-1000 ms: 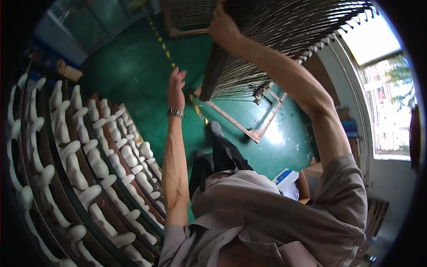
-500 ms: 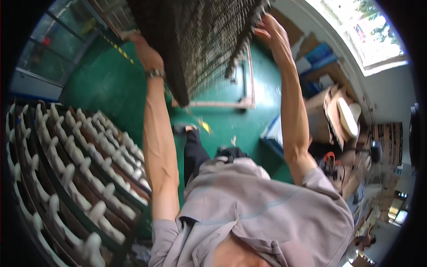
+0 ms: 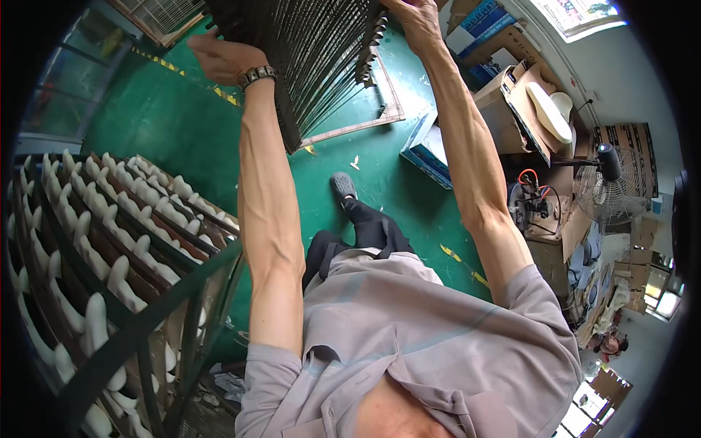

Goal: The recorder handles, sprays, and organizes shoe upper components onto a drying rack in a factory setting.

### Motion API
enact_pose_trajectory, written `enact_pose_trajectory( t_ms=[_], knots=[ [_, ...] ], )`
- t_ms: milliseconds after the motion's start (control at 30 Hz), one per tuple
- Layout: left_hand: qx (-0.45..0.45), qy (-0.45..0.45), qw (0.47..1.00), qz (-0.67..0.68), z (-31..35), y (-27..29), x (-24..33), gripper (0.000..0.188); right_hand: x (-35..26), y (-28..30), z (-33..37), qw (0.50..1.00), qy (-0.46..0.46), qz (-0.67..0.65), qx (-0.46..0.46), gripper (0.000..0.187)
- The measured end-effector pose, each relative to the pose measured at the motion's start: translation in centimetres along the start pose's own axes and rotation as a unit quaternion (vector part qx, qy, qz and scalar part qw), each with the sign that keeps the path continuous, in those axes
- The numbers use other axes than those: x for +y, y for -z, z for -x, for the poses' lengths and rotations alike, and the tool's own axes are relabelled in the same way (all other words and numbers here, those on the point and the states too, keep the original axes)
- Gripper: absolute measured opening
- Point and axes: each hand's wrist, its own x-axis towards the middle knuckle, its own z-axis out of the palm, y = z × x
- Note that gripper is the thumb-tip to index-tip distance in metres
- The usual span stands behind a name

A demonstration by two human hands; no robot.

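A dark rack-like stack of many thin, close-set slats (image 3: pixel 321 58) hangs in front of me at the top of the view, its far part cut off by the picture's edge. My left hand (image 3: pixel 226 60), with a bracelet at the wrist, is closed at its left side, with the fingers partly hidden. At the stack's upper right edge, my right hand (image 3: pixel 418 20) has its fingers bent against the notched rim. Both arms reach forward, and the stack tilts with its lower corner toward me.
On my left stands a rack with rows of white finger-shaped pieces (image 3: pixel 95 248) behind a dark metal bar (image 3: pixel 146 321). A pale rectangular frame (image 3: pixel 354 131) lies on the green floor. To the right are a blue box (image 3: pixel 429 150), a cardboard box (image 3: pixel 504 109) and a fan (image 3: pixel 608 164).
The view has turned and steadied. My right hand, earlier with fingers apart beside the stack, is now at its edge. The foot below has stepped to a different spot.
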Motion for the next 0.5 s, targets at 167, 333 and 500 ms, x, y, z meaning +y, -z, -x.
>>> enact_pose_trajectory(
  t_ms=[167,333,500],
  knots=[
    [-0.015,0.037,0.999,0.025,3.4,7.5,1.6,0.081,-4.1,-0.1,8.0,1.0,-0.009,0.021,0.002,0.054],
    [-0.004,0.041,0.999,0.022,5.3,16.4,2.7,0.088,-6.2,-1.2,15.1,0.999,-0.021,0.043,-0.025,0.057],
    [0.0,0.065,0.998,0.027,7.8,23.4,4.9,0.094,-9.3,-1.3,20.6,0.992,-0.011,0.042,-0.114,0.045]
  ],
)
